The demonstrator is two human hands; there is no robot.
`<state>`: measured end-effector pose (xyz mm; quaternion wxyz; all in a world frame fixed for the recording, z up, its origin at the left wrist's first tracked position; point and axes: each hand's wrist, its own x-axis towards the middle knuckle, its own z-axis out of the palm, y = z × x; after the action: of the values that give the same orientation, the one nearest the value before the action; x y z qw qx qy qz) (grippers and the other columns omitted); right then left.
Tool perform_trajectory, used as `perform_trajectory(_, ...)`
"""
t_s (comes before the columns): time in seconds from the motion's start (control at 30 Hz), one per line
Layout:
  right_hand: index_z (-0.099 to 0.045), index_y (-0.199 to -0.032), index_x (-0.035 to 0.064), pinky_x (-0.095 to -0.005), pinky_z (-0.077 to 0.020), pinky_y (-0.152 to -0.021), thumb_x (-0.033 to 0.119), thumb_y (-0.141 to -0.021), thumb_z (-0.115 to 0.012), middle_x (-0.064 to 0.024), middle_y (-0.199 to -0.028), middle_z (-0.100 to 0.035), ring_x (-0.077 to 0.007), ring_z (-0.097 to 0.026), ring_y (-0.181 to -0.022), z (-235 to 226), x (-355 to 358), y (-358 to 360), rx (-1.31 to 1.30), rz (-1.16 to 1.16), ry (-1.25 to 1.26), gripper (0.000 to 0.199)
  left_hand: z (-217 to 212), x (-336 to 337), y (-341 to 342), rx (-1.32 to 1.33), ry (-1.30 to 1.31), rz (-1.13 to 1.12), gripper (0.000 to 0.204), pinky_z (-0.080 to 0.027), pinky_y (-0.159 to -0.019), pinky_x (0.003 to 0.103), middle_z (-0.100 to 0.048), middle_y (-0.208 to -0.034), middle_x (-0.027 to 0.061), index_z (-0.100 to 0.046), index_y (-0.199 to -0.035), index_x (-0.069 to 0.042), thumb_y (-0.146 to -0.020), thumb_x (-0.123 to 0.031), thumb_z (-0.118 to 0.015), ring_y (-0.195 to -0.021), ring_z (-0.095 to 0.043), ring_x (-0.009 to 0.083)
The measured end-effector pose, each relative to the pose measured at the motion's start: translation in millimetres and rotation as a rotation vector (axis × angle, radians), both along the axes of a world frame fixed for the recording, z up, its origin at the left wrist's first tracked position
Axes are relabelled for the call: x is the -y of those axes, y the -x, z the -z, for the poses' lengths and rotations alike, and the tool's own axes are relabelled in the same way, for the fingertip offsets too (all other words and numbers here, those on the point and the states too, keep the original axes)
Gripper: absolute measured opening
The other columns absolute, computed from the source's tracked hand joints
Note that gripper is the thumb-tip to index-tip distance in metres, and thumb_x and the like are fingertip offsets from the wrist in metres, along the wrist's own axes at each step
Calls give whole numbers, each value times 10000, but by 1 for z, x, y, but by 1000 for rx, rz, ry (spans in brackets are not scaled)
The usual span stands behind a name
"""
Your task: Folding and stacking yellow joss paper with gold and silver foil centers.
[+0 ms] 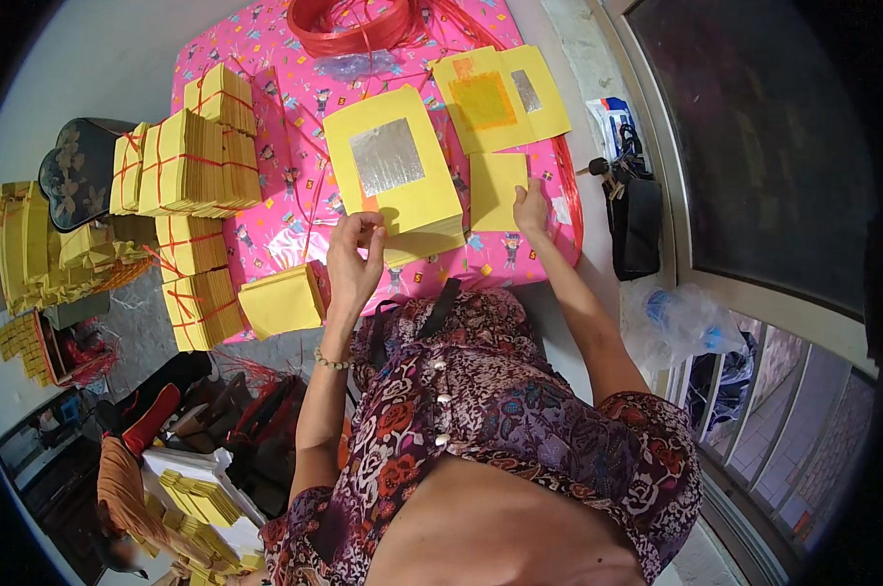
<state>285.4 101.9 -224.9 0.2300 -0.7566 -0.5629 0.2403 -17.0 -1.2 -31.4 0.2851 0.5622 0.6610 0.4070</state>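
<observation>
A thick stack of yellow paper sheets (427,210), topped by one with a silver foil square (388,156), stands on the pink patterned table. My left hand (355,259) is at the stack's near left corner, fingers bent and thumb apart from them; I see nothing held in it. On the right, my right hand (531,207) pinches the right edge of a plain yellow sheet (498,195), which lies beside the stack. Beyond it are yellow sheets (549,107), one with an orange-painted square (482,101) and one showing silver foil.
Bundles of yellow paper (183,166) tied with red string line the table's left side, near a loose pile (282,303). A red string coil (351,29) lies at the far edge. A black bag (634,225) is at right. At lower left, a person's brown-orange sleeve (124,493) shows.
</observation>
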Motion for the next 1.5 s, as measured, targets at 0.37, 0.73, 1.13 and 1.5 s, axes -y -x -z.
perform_trajectory(0.37, -465, -1095, 26, -508, -448, -724, 159, -910, -518, -273, -891, -613, -462, -587, -865, 6, 5, -4, -118, -10, -94, 235, 4, 0, 6, -393, -68, 176, 331, -419, -836, 406, -563, -973, 98, -612, -1005, -67, -695, -74, -728, -961, -494, 302)
perform_trajectory(0.73, -450, -1050, -24, -515, -453, -777, 154, -878, -559, -303, -1009, -526, -434, -560, -936, -18, -1, 20, 146, 27, 9, 270, 7, -1, 7, -391, -60, 163, 314, -420, -837, 406, -576, -995, 83, -620, -994, -78, -697, -51, -717, -961, -499, 297)
perform_trajectory(1.13, -607, -1071, 48, -384, -451, -872, 192, -785, -714, -117, -1026, -576, -288, -542, -1022, -168, 1, 67, -450, -441, -227, 338, 4, -3, 26, -299, -120, 237, 328, -441, -831, 372, -607, -989, 57, -618, -978, -82, -671, -7, -705, -934, -517, 286)
perform_trajectory(1.5, -709, -899, 129, -358, -463, -823, 264, -735, -735, -35, -1007, -614, -221, -550, -977, -182, 1, 95, -40, -1139, -457, 214, 4, -6, 44, -103, -83, 315, 141, -463, -791, 354, -664, -934, 83, -631, -851, -24, -742, -50, -716, -851, -585, 266)
